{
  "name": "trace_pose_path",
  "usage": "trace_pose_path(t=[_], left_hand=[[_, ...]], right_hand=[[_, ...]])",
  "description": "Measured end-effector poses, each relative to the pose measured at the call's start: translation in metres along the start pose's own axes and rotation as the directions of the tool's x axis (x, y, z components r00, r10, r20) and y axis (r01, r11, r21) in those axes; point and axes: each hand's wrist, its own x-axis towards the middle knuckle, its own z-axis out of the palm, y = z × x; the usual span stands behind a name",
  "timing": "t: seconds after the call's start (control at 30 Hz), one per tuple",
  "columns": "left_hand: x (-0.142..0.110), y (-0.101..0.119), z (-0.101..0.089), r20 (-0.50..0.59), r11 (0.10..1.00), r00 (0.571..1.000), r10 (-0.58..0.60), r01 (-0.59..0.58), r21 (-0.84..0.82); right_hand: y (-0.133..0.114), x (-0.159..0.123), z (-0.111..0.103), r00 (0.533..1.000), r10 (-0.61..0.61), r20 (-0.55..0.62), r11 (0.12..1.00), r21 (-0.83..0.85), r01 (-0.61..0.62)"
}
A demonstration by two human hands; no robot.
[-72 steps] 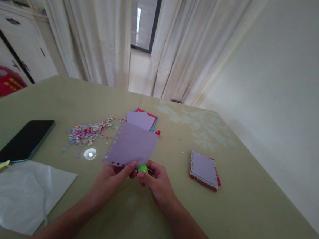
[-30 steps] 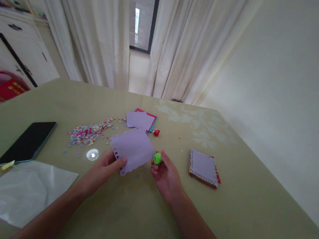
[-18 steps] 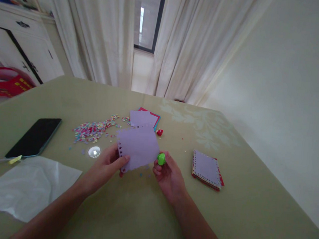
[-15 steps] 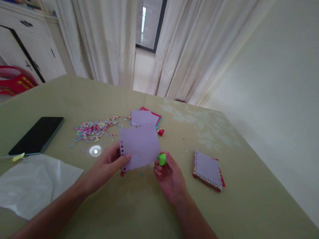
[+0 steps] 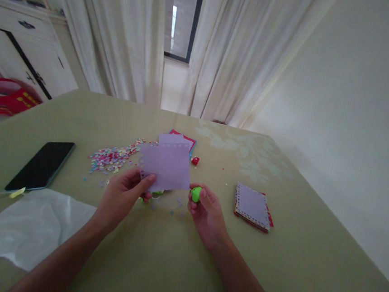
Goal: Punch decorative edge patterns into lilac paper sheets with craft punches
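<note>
My left hand pinches a square sheet of purple paper by its left edge, thumb in front. Small punched holes run along the sheet's left and top edges. Behind its lower edge, bits of something green show; I cannot make out what it is. My right hand, just right of the sheet, has its fingers closed round a small, rounded bright green thing. Past the held sheet lie more purple paper and a red-edged sheet, with a small red object beside them.
Colourful paper confetti is heaped left of the sheets, with loose bits near my hands. A black phone and a clear plastic bag lie on the left. A stack of hole-edged papers lies on the right of the table.
The purple sheet has turned and shifted slightly left, so holes now show along its top edge too. My left hand has moved up and covers the round silvery thing. My right hand hardly moved.
</note>
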Motion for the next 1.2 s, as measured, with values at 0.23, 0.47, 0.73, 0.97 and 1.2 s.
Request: trace_pose_path(t=[0.23, 0.47, 0.73, 0.97, 1.2], left_hand=[[-0.004, 0.006, 0.002, 0.032, 0.998, 0.998, -0.054, 0.056, -0.033], [-0.003, 0.005, 0.001, 0.043, 0.998, 0.998, -0.052, 0.053, -0.032], [-0.003, 0.004, -0.001, 0.059, 0.999, 0.998, -0.032, 0.033, -0.023], [0.0, 0.002, -0.005, 0.074, 0.994, 0.997, 0.038, -0.045, 0.096], [0.004, 0.007, -0.009, 0.088, 0.981, 0.993, 0.081, -0.095, 0.169]], right_hand=[[0.001, 0.003, 0.001, 0.996, -0.075, -0.047, 0.996, -0.058, 0.072], [0.002, -0.001, 0.002, 0.994, -0.108, -0.004, 0.991, -0.084, 0.107], [0.001, -0.001, 0.003, 0.995, -0.098, -0.019, 0.985, -0.146, 0.094], [0.001, 0.0, 0.0, 0.994, -0.072, 0.076, 0.946, -0.31, 0.093], [-0.007, 0.0, 0.002, 0.993, -0.001, 0.121, 0.891, -0.45, 0.056]])
